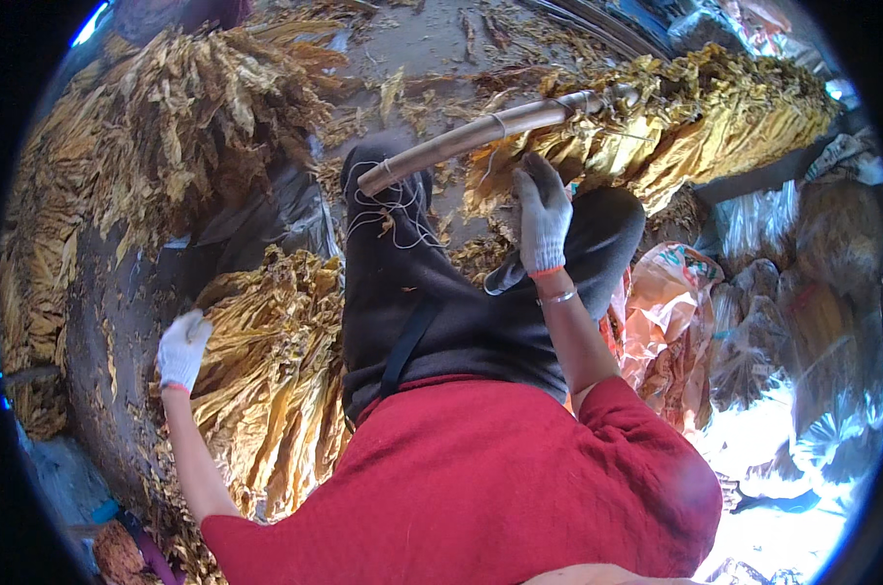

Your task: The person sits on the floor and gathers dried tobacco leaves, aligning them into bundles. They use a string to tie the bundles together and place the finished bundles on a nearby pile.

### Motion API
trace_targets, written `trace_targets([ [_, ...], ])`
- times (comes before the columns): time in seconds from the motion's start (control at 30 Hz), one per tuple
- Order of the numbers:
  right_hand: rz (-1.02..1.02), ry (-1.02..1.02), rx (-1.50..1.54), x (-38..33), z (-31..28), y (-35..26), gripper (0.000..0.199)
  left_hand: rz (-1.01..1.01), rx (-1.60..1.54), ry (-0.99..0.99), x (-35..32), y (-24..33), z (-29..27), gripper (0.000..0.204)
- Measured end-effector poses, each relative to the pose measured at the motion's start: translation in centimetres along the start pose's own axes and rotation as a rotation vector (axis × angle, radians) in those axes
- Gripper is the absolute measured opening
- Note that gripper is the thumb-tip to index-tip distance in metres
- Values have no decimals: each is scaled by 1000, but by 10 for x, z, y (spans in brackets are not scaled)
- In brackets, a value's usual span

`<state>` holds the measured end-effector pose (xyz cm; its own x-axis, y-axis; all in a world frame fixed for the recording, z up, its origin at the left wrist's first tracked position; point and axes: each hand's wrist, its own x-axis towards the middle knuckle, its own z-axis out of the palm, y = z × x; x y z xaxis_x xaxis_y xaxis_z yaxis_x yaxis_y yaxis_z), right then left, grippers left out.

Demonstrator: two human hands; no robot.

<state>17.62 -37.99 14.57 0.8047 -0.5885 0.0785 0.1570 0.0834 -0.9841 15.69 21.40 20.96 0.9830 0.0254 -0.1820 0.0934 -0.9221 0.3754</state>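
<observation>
My gloved left hand (182,348) rests loosely curled on the heap of dried yellow-brown leaves (266,380); my gloved right hand (542,216) pinches leaves strung on the long bamboo pole (490,130), steadying it across my lap.

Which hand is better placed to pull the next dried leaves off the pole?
Right. The right hand is already at the leaves hanging from the bamboo pole; the left hand rests on the loose leaf pile, well away.

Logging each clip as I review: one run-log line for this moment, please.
left hand: gloved, on pile of dried yellow leaves | right hand: gloved, at leaves tied along bamboo pole | pole across lap | loose string on knee
</observation>
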Motion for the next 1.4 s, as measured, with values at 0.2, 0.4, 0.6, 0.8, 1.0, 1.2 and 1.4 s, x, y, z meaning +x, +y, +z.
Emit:
trace_targets([
  [0.2, 257, -332, -9, 15, 23, -26, 36, 544, -307, 24, 120, 211, 38, 38],
  [0.4, -313, -469, -627, -59, -3, -56, 22, 848, -298, -240, 128, 390, 77, 30],
  [0.6, -326, -781, -738, -118, -37, -89, 28, 480, -816, -1150, 91, 413, 177, 44],
  [0.8, 220, -499, -1035, -97, -88, -100, 51, 655, -1147, -1069, 57, 369, 138, 17],
  [1.0, 395, -310, 62, -4, -29, -88, 59, 725, -995, -985, 22, 342, 112, 19],
  [1.2, 469, -165, 594, 39, 24, -80, 26, 594, -1004, -1119, 57, 325, 93, 24],
  [1.4, 219, -120, 81, 16, -1, -71, 28, 767, -751, -93, 210, 341, 78, 39],
])
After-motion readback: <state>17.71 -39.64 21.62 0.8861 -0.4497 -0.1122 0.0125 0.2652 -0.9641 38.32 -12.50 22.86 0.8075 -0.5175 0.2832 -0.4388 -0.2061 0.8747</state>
